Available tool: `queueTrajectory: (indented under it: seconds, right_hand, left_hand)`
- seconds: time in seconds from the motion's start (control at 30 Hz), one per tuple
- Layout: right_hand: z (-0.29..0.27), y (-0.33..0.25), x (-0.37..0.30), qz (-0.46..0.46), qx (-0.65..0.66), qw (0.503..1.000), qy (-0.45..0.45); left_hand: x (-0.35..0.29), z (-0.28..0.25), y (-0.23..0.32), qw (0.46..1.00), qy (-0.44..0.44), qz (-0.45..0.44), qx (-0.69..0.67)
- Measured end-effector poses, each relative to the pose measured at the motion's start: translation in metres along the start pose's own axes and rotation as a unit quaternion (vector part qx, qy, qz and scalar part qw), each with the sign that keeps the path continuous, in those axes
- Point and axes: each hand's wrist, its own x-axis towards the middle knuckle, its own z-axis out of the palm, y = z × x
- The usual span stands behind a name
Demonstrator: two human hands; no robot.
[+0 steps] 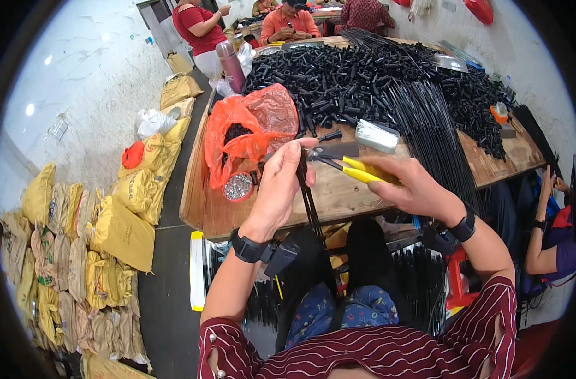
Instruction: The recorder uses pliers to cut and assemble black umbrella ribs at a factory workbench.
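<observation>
My left hand is closed round a few thin black rods, which hang down past the table's edge toward my lap. In my right hand is a pair of pliers with yellow handles, gripped with the fingers wrapped round them. The dark jaws meet the top of the rods just beside my left fingertips. Whether the jaws are closed on a rod is too small to tell. Under my left wrist side, a small red-rimmed tub holds tiny silvery metal pieces.
A large heap of black plastic parts covers the wooden table. Long black rods lie in a bundle at right. Near it are a clear box and a red plastic bag. Yellow sacks line the left; co-workers sit beyond.
</observation>
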Motion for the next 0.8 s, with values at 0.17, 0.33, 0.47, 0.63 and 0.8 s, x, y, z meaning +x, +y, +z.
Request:
queueTrajectory:
  seconds: [0.17, 0.33, 0.47, 0.63, 0.8]
  right_hand:
    - [-0.002, -0.017, 0.003, 0.298, 0.497, 0.801, -0.148]
    - [0.007, -0.026, 0.002, 0.113, 0.134, 0.982, -0.067]
    - [0.011, -0.011, 0.005, -0.096, -0.177, 0.974, 0.105]
    - [0.013, 0.004, 0.003, -0.176, -0.227, 0.949, 0.13]
    - [0.006, -0.008, 0.004, 0.096, 0.196, 0.973, -0.069]
  left_hand:
    - [0.0, -0.002, -0.006, 0.999, -0.002, 0.024, -0.034]
    - [-0.002, 0.0, -0.009, 0.999, 0.006, 0.035, -0.019]
    - [-0.001, 0.003, -0.006, 0.999, 0.033, 0.031, -0.013]
    - [0.001, 0.003, -0.005, 0.999, 0.023, 0.029, 0.009]
    - [0.0, -0.004, -0.009, 1.0, -0.006, 0.008, 0.019]
